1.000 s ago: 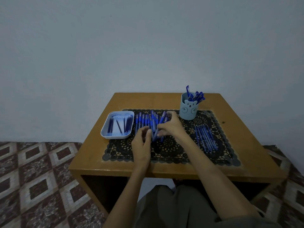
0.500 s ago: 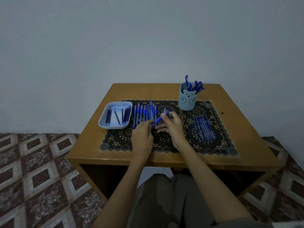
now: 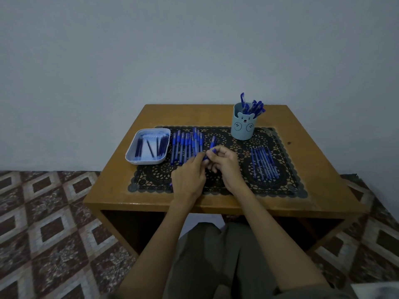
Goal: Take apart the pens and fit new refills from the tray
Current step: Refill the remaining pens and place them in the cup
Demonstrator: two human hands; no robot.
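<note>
Holding one blue pen between them over the black mat, the left hand and right hand have fingers curled round it. It looks light, stiff and slippery; grip each end.

1 head-worn view, forward and down onto table

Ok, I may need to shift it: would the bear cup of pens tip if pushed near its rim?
Likely: the bear cup is taller than wide, and its pens lean past the rim, loading the top. It stands on the lace mat, whose texture may snag a slide.
</note>
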